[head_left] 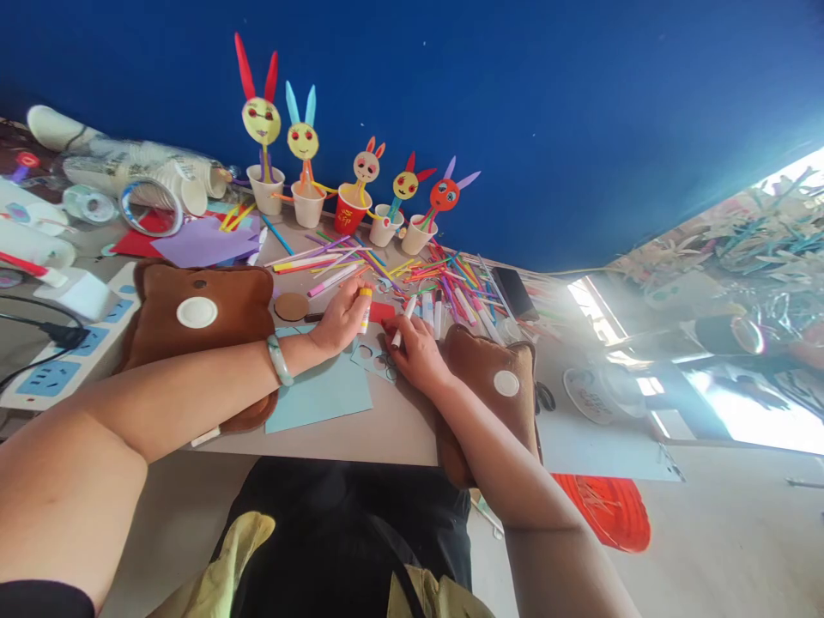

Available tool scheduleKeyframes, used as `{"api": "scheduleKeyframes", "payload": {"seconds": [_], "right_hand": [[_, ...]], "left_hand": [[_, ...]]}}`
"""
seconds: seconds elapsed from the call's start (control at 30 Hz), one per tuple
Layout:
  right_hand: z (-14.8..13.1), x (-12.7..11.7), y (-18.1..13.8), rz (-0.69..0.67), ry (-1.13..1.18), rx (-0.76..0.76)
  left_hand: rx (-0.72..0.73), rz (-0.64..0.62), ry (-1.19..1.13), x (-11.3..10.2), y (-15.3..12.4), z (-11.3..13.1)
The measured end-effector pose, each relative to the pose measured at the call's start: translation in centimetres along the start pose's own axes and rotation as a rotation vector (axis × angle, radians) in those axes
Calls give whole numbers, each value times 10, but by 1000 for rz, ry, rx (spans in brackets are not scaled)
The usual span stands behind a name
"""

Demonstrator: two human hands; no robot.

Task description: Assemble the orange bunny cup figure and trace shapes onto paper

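Note:
My left hand [341, 319] is closed around a small yellow-and-white glue stick [366, 311], held upright over the table. My right hand [420, 354] grips a white marker [405, 321] with a dark lower end, slanting above the table. Below my left hand lies a sheet of light blue paper [322, 396]. Small cut paper rings [379, 360] rest between the hands, beside a piece of red paper [382, 312]. A brown cardboard disc [292, 306] sits left of my left hand.
Brown plush pouches [206, 296] [493, 378] flank my arms. Several cups with rabbit-faced figures [302, 142] stand along the blue wall. Coloured sticks [444, 270] and markers are scattered before them. A power strip [70, 352] lies left; a phone [515, 292] lies right.

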State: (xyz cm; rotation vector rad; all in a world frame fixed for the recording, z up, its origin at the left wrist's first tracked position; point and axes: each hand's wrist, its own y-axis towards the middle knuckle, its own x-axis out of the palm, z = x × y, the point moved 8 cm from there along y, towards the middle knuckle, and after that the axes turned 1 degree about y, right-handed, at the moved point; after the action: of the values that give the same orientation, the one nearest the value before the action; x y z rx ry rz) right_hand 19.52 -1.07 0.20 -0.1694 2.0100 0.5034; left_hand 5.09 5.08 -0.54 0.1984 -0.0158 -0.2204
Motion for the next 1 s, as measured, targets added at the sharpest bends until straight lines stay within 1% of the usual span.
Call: {"api": "scheduleKeyframes", "payload": {"seconds": [0.2, 0.37, 0.47, 0.53, 0.6, 0.77, 1.0], "right_hand": [[-3, -1, 0, 6, -23, -20], [-5, -2, -1, -3, -35, -24], [-5, -2, -1, -2, -45, -27], [-4, -2, -1, -2, -53, -26], [-4, -1, -1, -1, -59, -22], [-4, -1, 0, -9, -55, -28], [-5, -3, -1, -7, -53, -33]], "left_hand": [[-26, -22, -23, 2, 0, -2], [0, -26, 35, 3, -4, 7], [-60, -68, 27, 8, -6, 8], [-101, -72, -4, 10, -6, 6], [-109, -30, -29, 7, -5, 6], [-71, 96, -57, -5, 1, 2], [-180, 207, -70, -14, 2, -9]]}}
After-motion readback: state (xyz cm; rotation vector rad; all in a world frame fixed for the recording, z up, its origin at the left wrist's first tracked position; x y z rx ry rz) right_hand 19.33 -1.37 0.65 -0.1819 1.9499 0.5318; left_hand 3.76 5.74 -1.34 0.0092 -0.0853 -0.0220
